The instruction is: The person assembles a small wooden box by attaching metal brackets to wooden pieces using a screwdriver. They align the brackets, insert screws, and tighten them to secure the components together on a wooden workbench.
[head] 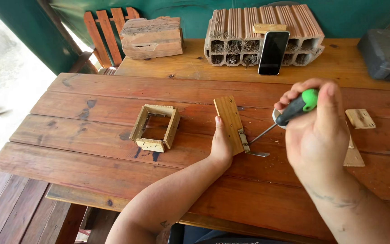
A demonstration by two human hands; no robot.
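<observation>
Wooden board [229, 122] pinned by left hand [220, 144]; right hand [317, 131] clamped on screwdriver [290, 115]; square frame [155, 127] holds nothing.

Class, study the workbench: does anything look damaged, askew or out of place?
Two things. The wooden block at the back is cracked and ragged along its edges. A phone stands propped against the hollow clay brick. The left hand steadies a plank; the right hand holds a screwdriver.

The grey case [387, 53] is cut off; screwdriver [290, 115] tip perhaps hidden.
</observation>
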